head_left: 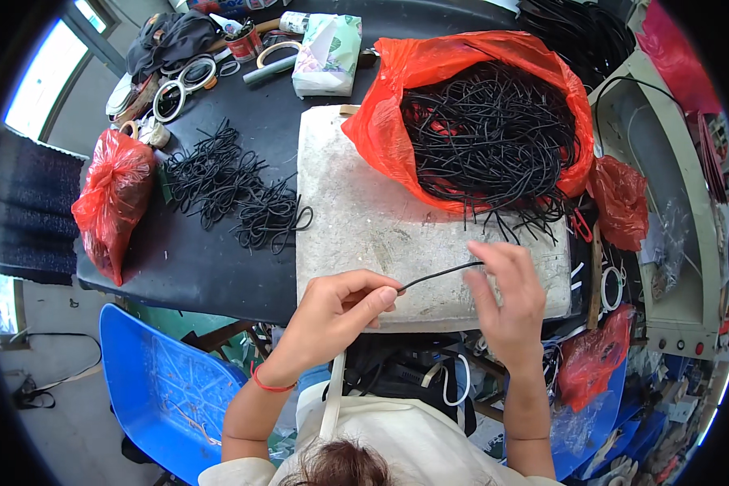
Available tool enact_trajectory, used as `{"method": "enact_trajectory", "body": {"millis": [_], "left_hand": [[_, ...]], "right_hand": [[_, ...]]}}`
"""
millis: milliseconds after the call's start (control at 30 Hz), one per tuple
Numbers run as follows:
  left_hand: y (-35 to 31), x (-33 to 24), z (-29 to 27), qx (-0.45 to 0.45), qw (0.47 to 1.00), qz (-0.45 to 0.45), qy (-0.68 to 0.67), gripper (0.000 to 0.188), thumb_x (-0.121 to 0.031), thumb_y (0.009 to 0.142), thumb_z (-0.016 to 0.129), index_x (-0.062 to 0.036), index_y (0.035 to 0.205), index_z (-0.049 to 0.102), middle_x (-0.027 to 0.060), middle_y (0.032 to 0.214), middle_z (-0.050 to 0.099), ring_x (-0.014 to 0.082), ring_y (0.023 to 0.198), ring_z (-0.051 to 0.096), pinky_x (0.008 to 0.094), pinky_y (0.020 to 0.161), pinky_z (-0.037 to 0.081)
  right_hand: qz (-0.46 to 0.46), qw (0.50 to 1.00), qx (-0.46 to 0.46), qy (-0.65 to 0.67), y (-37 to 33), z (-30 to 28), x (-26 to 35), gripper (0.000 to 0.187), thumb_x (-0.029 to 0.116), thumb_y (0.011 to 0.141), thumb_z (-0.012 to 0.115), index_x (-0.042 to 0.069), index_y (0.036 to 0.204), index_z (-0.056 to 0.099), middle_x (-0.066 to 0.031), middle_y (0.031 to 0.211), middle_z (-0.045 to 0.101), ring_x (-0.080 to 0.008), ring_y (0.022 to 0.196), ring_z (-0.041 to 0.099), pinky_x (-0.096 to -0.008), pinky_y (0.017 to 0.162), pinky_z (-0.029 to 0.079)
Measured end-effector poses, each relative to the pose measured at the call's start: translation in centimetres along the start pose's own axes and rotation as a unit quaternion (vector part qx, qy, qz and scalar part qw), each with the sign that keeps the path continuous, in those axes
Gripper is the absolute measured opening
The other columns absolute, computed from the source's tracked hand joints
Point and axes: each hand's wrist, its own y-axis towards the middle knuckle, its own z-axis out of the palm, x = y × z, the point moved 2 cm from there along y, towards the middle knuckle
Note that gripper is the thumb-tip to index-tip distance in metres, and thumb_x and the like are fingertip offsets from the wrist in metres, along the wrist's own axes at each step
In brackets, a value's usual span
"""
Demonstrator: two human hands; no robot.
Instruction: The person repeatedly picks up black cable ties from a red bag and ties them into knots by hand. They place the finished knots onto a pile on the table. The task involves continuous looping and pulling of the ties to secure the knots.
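A short black cord is stretched over the front part of the pale work board. My left hand pinches its left end between thumb and forefinger. At the cord's other end, my right hand has its thumb and fingers apart, and the cord tip runs up between them; I see no grip on it. Beyond both hands lies an open red plastic bag stuffed with loose black cords, some spilling over its near edge onto the board. Left of the board, several looped black cords lie in a pile.
A tied red bag sits at the table's left end. Tape rolls, a tissue pack and a tin can stand along the back. A blue plastic tub is below left. On the right stands a grey metal machine housing.
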Motion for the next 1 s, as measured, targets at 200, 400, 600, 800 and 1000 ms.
{"method": "enact_trajectory", "body": {"millis": [200,400,600,800,1000], "left_hand": [[0.6,-0.4,-0.3,0.086,0.973,-0.115,-0.182,0.024,-0.019,0.088,0.058,0.0025,0.098,0.062,0.005,0.079,0.063,0.0067,0.062,0.055,0.0197,0.059,0.047],[-0.1,0.3,-0.3,0.05,0.971,-0.109,-0.208,0.02,-0.014,0.088,0.057,0.0027,0.097,0.06,0.0081,0.082,0.064,0.0117,0.07,0.062,0.023,0.064,0.052],[1.1,1.4,1.8,-0.058,0.954,-0.048,-0.291,0.02,-0.014,0.089,0.055,0.0026,0.1,0.058,0.0096,0.088,0.063,0.0138,0.079,0.063,0.0242,0.066,0.054],[1.4,2.0,2.1,-0.079,0.952,-0.011,-0.296,0.02,-0.011,0.088,0.055,0.0038,0.102,0.058,0.0101,0.092,0.063,0.0142,0.083,0.062,0.0227,0.068,0.054],[1.4,1.7,2.0,-0.087,0.968,0.013,-0.235,0.016,-0.009,0.088,0.056,0.0018,0.098,0.059,0.0083,0.093,0.063,0.0133,0.083,0.061,0.0247,0.073,0.052]], "right_hand": [[-0.049,0.995,0.063,0.063,-0.3,1.0,1.2,0.022,-0.001,0.075,0.064,0.006,0.096,0.063,-0.0083,0.079,0.056,-0.0221,0.065,0.056,-0.0302,0.055,0.046],[0.028,0.996,-0.083,-0.003,0.5,0.7,0.2,0.02,-0.002,0.074,0.066,0.002,0.093,0.063,-0.0096,0.078,0.057,-0.0221,0.064,0.057,-0.0288,0.054,0.046],[-0.006,0.997,-0.047,0.055,-0.1,3.7,2.3,0.024,-0.004,0.075,0.062,0.002,0.098,0.062,-0.0099,0.083,0.057,-0.0211,0.069,0.058,-0.0297,0.059,0.048],[0.02,0.992,0.019,0.121,-0.5,4.3,2.0,0.024,-0.006,0.077,0.059,0.002,0.099,0.061,-0.011,0.084,0.056,-0.0238,0.072,0.059,-0.0306,0.061,0.048],[0.054,0.986,0.032,0.153,-0.4,4.2,2.0,0.021,-0.005,0.076,0.061,0.002,0.096,0.061,-0.0112,0.082,0.06,-0.0236,0.071,0.06,-0.0313,0.06,0.048]]}}
